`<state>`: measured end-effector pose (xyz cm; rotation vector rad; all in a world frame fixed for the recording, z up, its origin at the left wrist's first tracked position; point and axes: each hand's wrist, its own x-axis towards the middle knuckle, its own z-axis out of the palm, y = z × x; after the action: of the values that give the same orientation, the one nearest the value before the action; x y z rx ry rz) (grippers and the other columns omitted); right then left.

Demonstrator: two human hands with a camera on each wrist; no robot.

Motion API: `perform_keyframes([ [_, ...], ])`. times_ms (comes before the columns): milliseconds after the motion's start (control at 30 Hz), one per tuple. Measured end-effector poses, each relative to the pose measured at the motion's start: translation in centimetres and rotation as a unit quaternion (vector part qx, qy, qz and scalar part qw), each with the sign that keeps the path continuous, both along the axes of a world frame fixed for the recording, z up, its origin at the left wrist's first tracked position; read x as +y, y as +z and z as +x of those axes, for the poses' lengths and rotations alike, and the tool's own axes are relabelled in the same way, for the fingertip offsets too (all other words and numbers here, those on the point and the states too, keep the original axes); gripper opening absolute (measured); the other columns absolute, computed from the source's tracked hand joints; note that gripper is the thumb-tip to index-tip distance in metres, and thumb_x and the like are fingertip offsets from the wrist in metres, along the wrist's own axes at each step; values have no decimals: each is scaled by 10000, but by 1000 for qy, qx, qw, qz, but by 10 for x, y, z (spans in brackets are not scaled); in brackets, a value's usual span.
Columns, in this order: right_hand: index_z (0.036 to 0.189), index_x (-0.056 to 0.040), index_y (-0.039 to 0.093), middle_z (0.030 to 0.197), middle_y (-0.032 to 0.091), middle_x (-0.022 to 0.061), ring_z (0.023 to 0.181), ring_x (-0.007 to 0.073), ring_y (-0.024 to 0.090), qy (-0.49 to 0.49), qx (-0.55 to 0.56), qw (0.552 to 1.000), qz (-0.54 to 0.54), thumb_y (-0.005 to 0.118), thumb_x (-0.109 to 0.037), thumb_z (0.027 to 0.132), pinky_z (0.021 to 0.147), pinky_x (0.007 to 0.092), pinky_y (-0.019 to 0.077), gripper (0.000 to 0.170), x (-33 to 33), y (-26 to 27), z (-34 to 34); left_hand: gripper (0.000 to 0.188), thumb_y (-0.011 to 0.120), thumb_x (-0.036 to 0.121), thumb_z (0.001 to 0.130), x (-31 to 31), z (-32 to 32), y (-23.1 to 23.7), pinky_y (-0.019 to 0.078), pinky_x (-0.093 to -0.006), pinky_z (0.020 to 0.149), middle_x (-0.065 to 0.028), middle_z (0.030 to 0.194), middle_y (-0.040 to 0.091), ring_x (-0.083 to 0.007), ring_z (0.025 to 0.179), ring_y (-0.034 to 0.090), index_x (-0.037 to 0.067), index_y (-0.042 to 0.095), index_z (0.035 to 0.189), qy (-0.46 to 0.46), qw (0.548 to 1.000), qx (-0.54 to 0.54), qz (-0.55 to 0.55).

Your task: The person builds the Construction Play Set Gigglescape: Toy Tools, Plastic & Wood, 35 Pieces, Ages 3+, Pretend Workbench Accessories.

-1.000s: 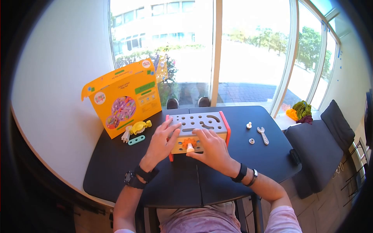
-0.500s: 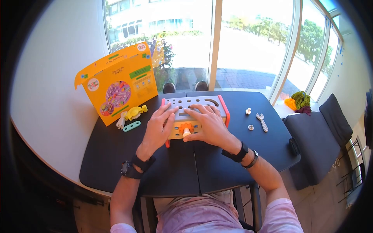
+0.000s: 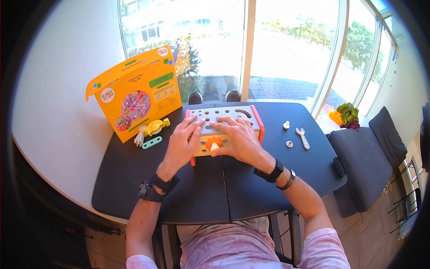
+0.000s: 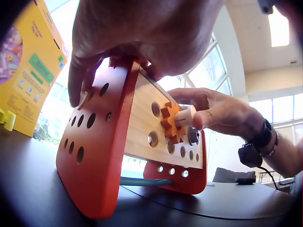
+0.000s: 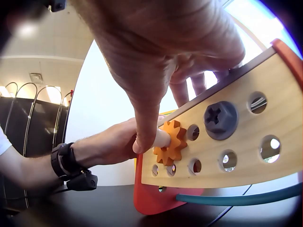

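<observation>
A toy workbench with a grey perforated top, wooden front and red end panels stands on the black table. My left hand holds its left end, fingers over the top and beside the red panel. On the front sits an orange gear with a white bolt through its middle. The thumb of my right hand presses the bolt's outer end, while its other fingers rest on the top. To the gear's right a grey cross-slotted screw head fills another hole.
At left, a yellow box stands behind a yellow toy piece, a white piece and a teal strip. A toy wrench, small white bolt and nut lie right. A teal bar runs beneath the bench.
The head view has tilted down, so the table appears higher. My right thumb has moved against the bolt's end, and less of the bolt shows. My left hand stays at the bench.
</observation>
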<state>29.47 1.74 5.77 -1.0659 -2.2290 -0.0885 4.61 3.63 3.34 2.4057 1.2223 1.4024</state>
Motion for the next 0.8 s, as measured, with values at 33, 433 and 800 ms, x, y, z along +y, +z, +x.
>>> perform_keyframes([
  [33,1463,-173,725,1482,668,72,1190,369,615,0,0,1000,2,987,-474,727,1144,509,442,837,0,0,0,358,560,244,1144,0,0,0,490,-494,1180,-236,1526,655,-458,1370,632,95,767,1395,1,1000,-1,0],
  [433,1515,-188,670,1544,610,131,1360,416,554,25,-5,999,27,922,-533,833,1210,564,407,806,-1,-2,7,361,541,247,1145,0,4,2,508,-494,1165,-203,1528,651,-442,1381,629,108,755,1401,27,1000,7,-10],
  [800,621,-21,688,1483,721,180,1464,386,585,53,20,998,12,917,-438,890,1234,516,438,546,-43,8,46,350,538,243,1145,1,4,1,519,-495,1152,-196,1520,653,-446,1370,631,111,755,1387,29,1000,3,-8],
])
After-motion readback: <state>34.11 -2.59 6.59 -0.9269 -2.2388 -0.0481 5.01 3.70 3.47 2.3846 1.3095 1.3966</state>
